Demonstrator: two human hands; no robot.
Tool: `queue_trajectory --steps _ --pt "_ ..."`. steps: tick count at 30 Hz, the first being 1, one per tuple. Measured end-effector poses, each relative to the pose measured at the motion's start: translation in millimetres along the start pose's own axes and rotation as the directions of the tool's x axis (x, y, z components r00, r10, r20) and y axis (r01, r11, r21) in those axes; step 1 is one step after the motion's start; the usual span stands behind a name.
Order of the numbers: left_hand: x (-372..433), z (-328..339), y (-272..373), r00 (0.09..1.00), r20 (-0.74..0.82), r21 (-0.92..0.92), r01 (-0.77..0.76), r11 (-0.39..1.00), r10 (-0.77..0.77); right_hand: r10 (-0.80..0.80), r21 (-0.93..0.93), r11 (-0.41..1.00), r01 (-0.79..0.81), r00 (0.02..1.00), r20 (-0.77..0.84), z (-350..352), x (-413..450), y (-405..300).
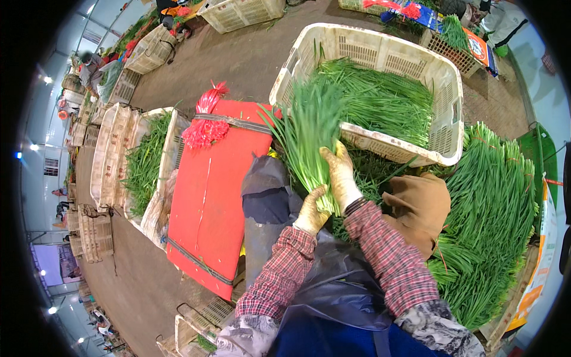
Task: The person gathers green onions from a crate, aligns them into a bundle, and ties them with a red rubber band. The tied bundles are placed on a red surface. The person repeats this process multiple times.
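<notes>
A loose bunch of green Chinese chives is between my two gloved hands above my lap, leaves fanned up and away, pale stem ends near me. My left hand closes round the stem ends from the left. My right hand grips the bunch a little higher, on its right side. Just beyond stands a white plastic crate with more chives lying in it. A red padded board lies to the left, with a bundle of red ties strapped at its far end.
Tied chive bunches are piled at the right, beside a brown cloth over my knee. Another crate with greens stands left of the board. Further crates stand on the floor, and a person is at the far left.
</notes>
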State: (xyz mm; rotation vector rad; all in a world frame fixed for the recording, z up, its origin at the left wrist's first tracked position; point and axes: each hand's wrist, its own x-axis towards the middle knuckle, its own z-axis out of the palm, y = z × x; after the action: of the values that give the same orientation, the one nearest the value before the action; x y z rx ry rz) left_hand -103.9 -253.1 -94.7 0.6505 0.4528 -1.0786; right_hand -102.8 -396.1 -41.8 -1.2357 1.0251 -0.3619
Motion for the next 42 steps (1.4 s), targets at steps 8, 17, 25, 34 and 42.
queue_trajectory --steps 8,17,25,34,42 --pt "-3.7 11.5 21.8 0.944 0.33 -0.32 0.133 0.938 -0.021 -0.316 0.204 0.939 0.275 0.926 0.207 -105.8 6.2 -58.7" --pt "-6.7 17.0 21.4 0.949 0.313 -0.264 0.058 0.963 0.028 -0.057 -0.038 0.997 0.069 0.965 0.256 -62.1 -48.1 19.9" --pt "-3.8 13.8 12.6 0.977 0.211 -0.3 0.098 0.949 -0.034 -0.601 -0.777 0.129 0.617 0.672 0.433 -42.7 -60.1 24.8" --pt "-8.3 8.0 20.3 0.925 0.378 -0.125 0.098 0.987 -0.044 -0.594 -0.653 0.433 0.621 0.742 0.312 -60.0 -13.9 -58.1" --pt "-31.7 16.1 26.1 0.897 0.441 -0.233 0.106 0.967 0.008 -0.207 -0.942 -0.066 0.328 0.919 0.334 -17.7 66.7 -89.0"
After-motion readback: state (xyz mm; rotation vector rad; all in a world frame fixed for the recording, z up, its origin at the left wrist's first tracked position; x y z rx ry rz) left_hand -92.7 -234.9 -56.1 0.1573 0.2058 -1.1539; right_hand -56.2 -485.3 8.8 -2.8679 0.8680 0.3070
